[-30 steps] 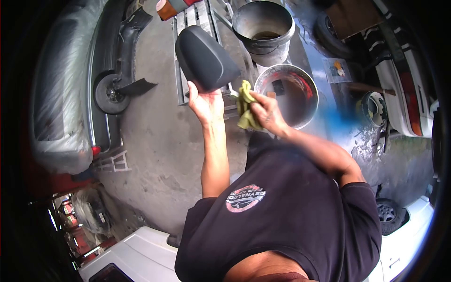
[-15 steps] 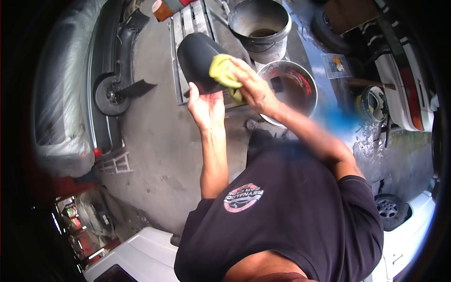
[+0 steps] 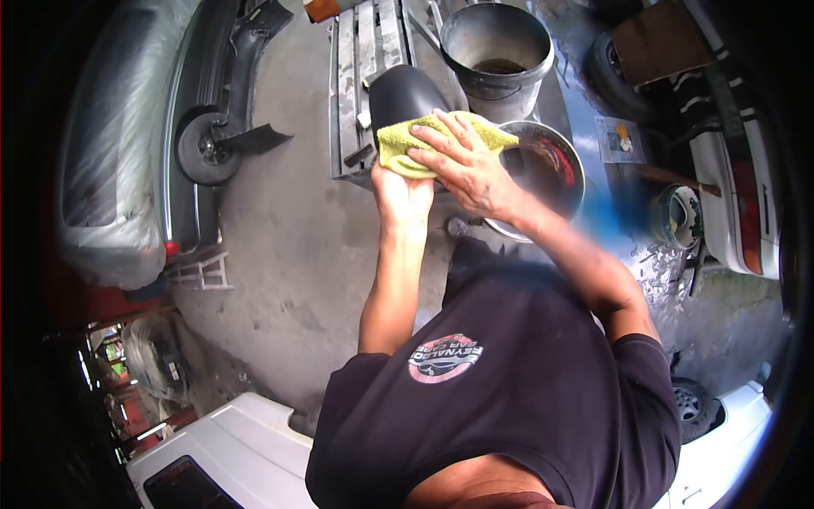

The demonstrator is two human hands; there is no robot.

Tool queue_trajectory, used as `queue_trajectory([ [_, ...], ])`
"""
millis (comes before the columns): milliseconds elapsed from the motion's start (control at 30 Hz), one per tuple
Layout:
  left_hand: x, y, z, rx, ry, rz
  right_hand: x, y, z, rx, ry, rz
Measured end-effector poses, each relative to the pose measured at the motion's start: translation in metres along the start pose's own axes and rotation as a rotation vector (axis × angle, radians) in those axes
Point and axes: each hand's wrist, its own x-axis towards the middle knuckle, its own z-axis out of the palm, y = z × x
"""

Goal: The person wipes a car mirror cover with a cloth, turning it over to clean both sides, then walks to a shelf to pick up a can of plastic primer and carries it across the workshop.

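Note:
A smooth, rounded black shell [image 3: 409, 93], which looks like a car mirror cover, is held out in front of me over the slatted bench. My left hand [image 3: 404, 197] supports its near end from below, with the fingers hidden behind a yellow-green cloth [image 3: 396, 142]. Spread across the near end of the shell, the cloth lies under my right hand [image 3: 469, 170]. The fingers of that hand press on the cloth, and one corner of it sticks out to the right.
Beyond my hands stands a slatted bench [image 3: 367, 42]. To its right are a grey bucket [image 3: 500, 93] with some liquid and a round basin [image 3: 579, 182]. A plastic-wrapped car [image 3: 110, 144] is at the left, a white vehicle [image 3: 716, 187] at the right.
The cloth was bunched in my right hand and is now spread wider over the shell's near end. My left hand's fingers have gone behind the cloth. My view has shifted slightly.

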Motion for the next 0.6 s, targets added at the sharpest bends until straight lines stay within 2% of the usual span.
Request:
queue_trajectory([
  [67, -0.008, -0.001, 0.01, 0.069, 0.173, -0.044, 0.009, 0.011, -0.008, 0.061, -0.007, 0.07],
  [133, -0.016, -0.005, 0.022, 0.04, 0.218, -0.075, 0.014, 0.04, -0.004, 0.209, 0.052, 0.145],
  [167, -0.02, -0.005, 0.031, 0.054, 0.222, -0.091, 0.016, 0.052, 0.006, 0.408, 0.198, 0.352],
  [267, -0.024, -0.004, 0.04, 0.096, 0.135, -0.089, 0.026, 0.064, -0.001, 0.928, 0.245, 0.776],
  [300, -0.024, -0.004, 0.042, 0.136, 0.083, -0.081, 0.025, 0.064, 0.001, 0.928, 0.241, 0.774],
  [367, -0.02, -0.006, 0.039, 0.387, -0.063, 0.067, 0.02, 0.055, 0.005, 0.904, 0.31, 0.831],
  [467, -0.028, -0.009, 0.055, 0.548, -0.28, 0.128, 0.023, 0.041, 0.012, 1.092, 0.419, 0.909],
  [500, -0.028, -0.015, 0.052, 0.59, -0.287, 0.105, 0.022, 0.039, 0.017, 1.21, 0.498, 0.978],
  [567, -0.026, -0.019, 0.043, 0.714, -0.211, 0.101, 0.016, 0.04, 0.019, 1.204, 0.486, 0.962],
  [600, -0.026, -0.019, 0.036, 0.687, -0.186, 0.068, 0.014, 0.034, 0.018, 1.045, 0.414, 0.864],
])
